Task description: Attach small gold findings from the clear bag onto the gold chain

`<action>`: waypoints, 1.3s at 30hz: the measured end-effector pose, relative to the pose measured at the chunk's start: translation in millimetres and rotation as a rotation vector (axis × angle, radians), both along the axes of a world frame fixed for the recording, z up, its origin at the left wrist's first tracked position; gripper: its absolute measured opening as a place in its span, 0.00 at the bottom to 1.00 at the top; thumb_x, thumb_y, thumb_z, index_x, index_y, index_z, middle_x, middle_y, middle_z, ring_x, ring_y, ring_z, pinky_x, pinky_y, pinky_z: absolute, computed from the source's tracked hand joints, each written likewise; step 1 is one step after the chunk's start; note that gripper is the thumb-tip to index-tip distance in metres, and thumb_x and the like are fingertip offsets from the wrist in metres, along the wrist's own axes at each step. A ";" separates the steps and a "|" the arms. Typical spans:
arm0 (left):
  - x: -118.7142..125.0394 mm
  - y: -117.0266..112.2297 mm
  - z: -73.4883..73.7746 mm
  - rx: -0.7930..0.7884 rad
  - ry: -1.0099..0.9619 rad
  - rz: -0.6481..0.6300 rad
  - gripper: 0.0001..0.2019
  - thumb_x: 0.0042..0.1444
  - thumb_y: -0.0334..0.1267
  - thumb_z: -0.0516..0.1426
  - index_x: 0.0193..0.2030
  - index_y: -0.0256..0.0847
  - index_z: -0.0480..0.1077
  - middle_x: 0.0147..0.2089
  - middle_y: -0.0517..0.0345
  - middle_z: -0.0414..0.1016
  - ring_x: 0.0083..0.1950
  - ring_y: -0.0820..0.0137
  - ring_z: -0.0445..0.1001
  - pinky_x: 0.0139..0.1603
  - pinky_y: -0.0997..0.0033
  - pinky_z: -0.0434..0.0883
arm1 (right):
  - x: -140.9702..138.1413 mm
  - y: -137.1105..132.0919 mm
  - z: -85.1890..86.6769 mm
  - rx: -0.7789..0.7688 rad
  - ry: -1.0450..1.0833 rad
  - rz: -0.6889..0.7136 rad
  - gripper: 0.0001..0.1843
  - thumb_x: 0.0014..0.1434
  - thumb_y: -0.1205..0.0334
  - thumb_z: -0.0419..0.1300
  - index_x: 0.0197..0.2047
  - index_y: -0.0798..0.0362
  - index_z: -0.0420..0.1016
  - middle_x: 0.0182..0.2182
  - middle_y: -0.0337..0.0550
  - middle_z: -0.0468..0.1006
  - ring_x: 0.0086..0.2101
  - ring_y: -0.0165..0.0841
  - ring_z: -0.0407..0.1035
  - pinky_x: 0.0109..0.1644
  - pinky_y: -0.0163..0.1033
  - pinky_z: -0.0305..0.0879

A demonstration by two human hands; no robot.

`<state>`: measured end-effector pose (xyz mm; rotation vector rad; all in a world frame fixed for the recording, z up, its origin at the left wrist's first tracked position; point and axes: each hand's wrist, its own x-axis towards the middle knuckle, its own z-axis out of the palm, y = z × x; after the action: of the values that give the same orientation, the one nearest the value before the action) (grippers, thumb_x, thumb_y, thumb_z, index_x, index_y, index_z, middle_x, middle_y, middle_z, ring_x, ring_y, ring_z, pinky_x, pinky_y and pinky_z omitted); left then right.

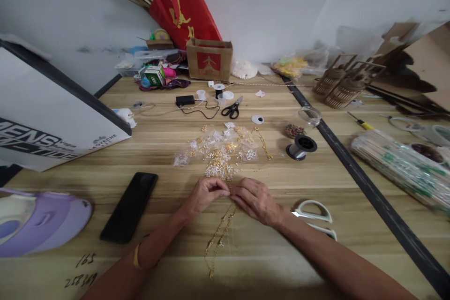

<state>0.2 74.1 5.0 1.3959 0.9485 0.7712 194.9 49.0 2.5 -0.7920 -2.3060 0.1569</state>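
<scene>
My left hand [208, 194] and my right hand [256, 200] meet fingertip to fingertip near the front of the table, both pinched closed. From between them a thin gold chain necklace [220, 232] with small charms runs toward me in a long loop lying on the wood. The exact bit in my fingertips is too small to make out. Just beyond my hands lies a spread of small gold and clear beads [218, 164], with little plastic bags of findings [225, 140] behind it. A short gold chain [263, 143] lies to the right of them.
White-handled scissors [312, 215] lie beside my right forearm, a black phone [129, 207] left of my left hand. Farther off are black scissors [232, 108], a wire spool [301, 147] and a bead jar [298, 126]. A large white box [63, 117] stands left; wrapped sticks [397, 164] lie right.
</scene>
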 end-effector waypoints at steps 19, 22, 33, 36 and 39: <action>-0.7 -1.8 -2.1 0.170 0.074 -0.029 0.06 0.50 0.36 0.60 0.27 0.34 0.73 0.28 0.56 0.73 0.31 0.71 0.70 0.35 0.73 0.66 | 0.7 1.1 -3.8 -0.050 -0.026 -0.064 0.07 0.62 0.61 0.56 0.39 0.56 0.67 0.31 0.46 0.72 0.32 0.35 0.65 0.35 0.39 0.62; 0.1 -2.3 -4.4 0.207 0.099 -0.043 0.06 0.50 0.36 0.61 0.27 0.35 0.73 0.28 0.56 0.74 0.32 0.70 0.71 0.36 0.73 0.66 | 0.0 1.2 -2.1 -0.068 -0.006 -0.026 0.07 0.62 0.62 0.55 0.42 0.56 0.66 0.33 0.48 0.73 0.34 0.35 0.66 0.36 0.39 0.64; 0.9 -2.7 0.6 0.228 0.134 -0.029 0.08 0.51 0.38 0.60 0.26 0.36 0.73 0.28 0.55 0.74 0.32 0.70 0.71 0.36 0.72 0.66 | -0.9 0.5 -3.3 -0.087 -0.018 0.000 0.06 0.61 0.65 0.55 0.43 0.55 0.65 0.32 0.46 0.72 0.33 0.35 0.66 0.36 0.39 0.64; 1.0 -2.8 -0.5 0.237 0.132 -0.047 0.08 0.51 0.38 0.60 0.27 0.35 0.73 0.29 0.55 0.74 0.32 0.69 0.71 0.36 0.72 0.66 | -0.5 0.4 -3.3 -0.087 -0.007 0.003 0.05 0.62 0.64 0.55 0.42 0.55 0.65 0.32 0.47 0.73 0.35 0.35 0.67 0.37 0.39 0.65; 0.6 -2.8 -2.3 0.259 0.138 -0.056 0.07 0.51 0.37 0.60 0.27 0.35 0.72 0.29 0.55 0.74 0.33 0.70 0.71 0.37 0.72 0.66 | 0.1 0.6 -2.8 -0.087 -0.003 0.013 0.04 0.62 0.66 0.54 0.42 0.55 0.65 0.32 0.46 0.73 0.35 0.35 0.67 0.37 0.39 0.65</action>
<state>0.9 71.3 2.7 1.7125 0.9345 0.7837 195.0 49.6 -0.3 -0.8208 -2.3203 0.2635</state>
